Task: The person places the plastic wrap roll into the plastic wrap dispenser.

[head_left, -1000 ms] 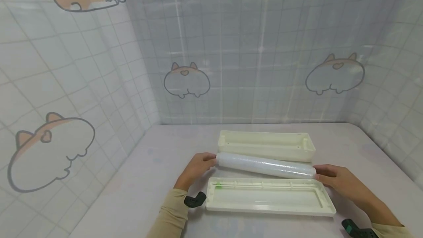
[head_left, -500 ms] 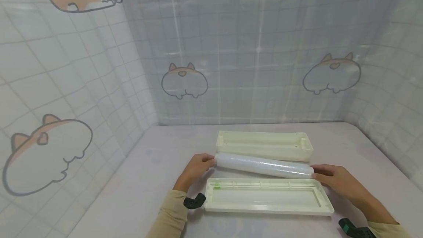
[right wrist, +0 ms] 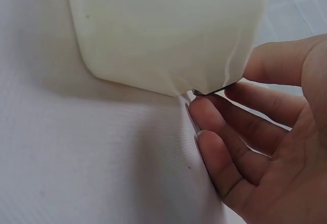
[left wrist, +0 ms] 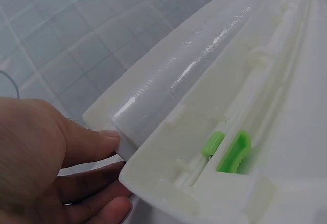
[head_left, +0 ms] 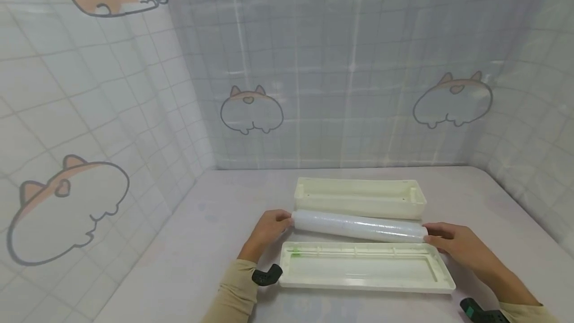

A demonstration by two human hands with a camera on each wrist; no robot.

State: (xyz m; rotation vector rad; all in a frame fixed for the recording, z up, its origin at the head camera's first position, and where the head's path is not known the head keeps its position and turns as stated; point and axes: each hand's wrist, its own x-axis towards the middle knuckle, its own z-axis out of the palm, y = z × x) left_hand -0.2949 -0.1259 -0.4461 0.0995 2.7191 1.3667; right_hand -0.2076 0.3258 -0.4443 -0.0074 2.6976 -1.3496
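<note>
A roll of cling film (head_left: 358,227) lies slightly slanted on the table between a cream box (head_left: 360,209) behind it and a shallow cream lid (head_left: 367,288) in front. At its left end my left hand (head_left: 267,228) pinches it; in the left wrist view, the thumb touches the white tip of the roll. My right hand (head_left: 468,250) holds the other end between thumb and fingers. In the right wrist view a cream plastic end (right wrist: 163,35) hides the roll, while the curled fingers (right wrist: 230,163) reach beneath it. Green cutter pieces (left wrist: 236,152) sit on the lid's rail.
The pale table (head_left: 179,268) extends left and right of these things. A grid-patterned curtain (head_left: 350,128) with cartoon dogs surrounds it at the back and sides. Black wrist devices (head_left: 267,275) are strapped at both sleeves.
The left end of the roll and my left hand have shifted very slightly toward me. The right hand, the box and the lid stay about where they were.
</note>
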